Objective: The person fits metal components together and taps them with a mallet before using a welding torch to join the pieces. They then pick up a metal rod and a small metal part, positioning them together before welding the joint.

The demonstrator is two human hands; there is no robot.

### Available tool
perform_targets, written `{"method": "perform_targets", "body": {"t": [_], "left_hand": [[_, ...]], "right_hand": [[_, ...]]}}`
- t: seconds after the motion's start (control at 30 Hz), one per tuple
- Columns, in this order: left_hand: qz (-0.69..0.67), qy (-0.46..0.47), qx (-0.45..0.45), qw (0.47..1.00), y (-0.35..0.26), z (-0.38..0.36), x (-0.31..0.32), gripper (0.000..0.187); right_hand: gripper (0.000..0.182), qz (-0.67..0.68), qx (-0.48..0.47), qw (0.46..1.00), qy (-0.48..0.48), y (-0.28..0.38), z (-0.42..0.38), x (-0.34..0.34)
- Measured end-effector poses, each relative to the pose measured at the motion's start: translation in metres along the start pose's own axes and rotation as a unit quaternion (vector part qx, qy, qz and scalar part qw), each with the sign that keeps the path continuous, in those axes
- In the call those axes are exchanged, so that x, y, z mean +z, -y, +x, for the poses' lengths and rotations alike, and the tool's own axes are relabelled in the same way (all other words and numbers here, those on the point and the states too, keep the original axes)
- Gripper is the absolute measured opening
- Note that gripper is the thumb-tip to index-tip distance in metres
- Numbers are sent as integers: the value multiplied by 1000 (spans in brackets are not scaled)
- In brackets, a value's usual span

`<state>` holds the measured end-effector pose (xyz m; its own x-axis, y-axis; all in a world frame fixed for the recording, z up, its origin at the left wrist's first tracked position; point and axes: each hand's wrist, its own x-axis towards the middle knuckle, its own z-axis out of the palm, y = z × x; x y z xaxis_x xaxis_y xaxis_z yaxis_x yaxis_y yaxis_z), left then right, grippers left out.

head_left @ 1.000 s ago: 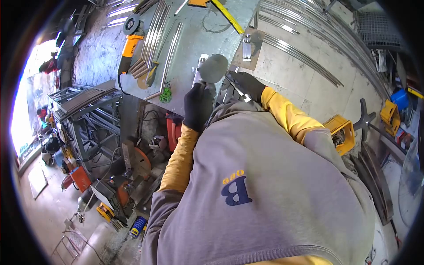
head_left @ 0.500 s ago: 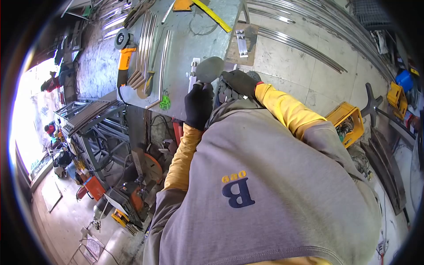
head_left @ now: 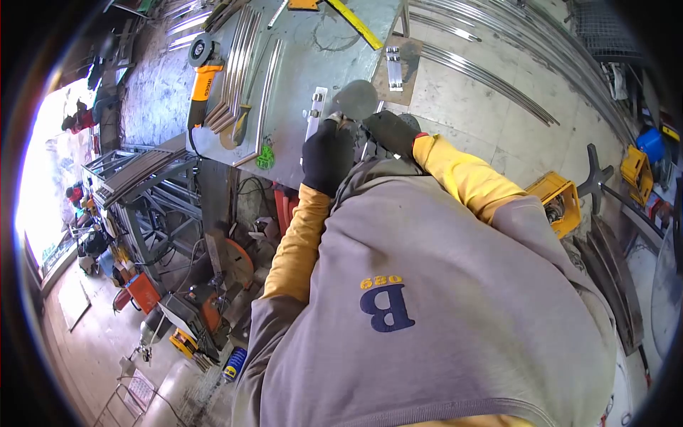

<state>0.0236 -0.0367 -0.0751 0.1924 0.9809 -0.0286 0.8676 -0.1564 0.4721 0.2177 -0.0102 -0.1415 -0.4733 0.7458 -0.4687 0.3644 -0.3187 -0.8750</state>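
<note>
My left hand [head_left: 329, 158], in a black glove, is closed at the lower edge of a thin grey round disc [head_left: 356, 99]. The disc is raised over the near edge of the workbench. Beside it, my right hand [head_left: 391, 134], gloved in black too, has its fingers bent together by the disc's lower right edge; what they grip is hidden. A hinge-like metal strip [head_left: 316, 110] lies on the bench just left of the disc. Another such strip [head_left: 393, 69] rests on a brown board [head_left: 409, 60] to the right.
An orange angle grinder [head_left: 205, 85], several metal tubes [head_left: 238, 71], a yellow-handled tool [head_left: 240, 127] and a yellow ruler [head_left: 356, 25] lie on the metal workbench [head_left: 299, 67]. Long rods [head_left: 491, 80] are on the tiled floor. A yellow crate [head_left: 555, 203] stands at right.
The disc has shifted slightly right and looks rounder, as if turned more toward me. Both hands have moved a little right. A blue spray can has come into view at lower left.
</note>
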Motion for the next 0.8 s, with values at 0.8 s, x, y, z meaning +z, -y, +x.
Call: {"method": "perform_targets", "body": {"t": [0.8], "left_hand": [[-367, -65, -244, 895, 8, -44, -40, 18]], "right_hand": [[39, 67, 52, 996, 24, -15, 14, 2]]}}
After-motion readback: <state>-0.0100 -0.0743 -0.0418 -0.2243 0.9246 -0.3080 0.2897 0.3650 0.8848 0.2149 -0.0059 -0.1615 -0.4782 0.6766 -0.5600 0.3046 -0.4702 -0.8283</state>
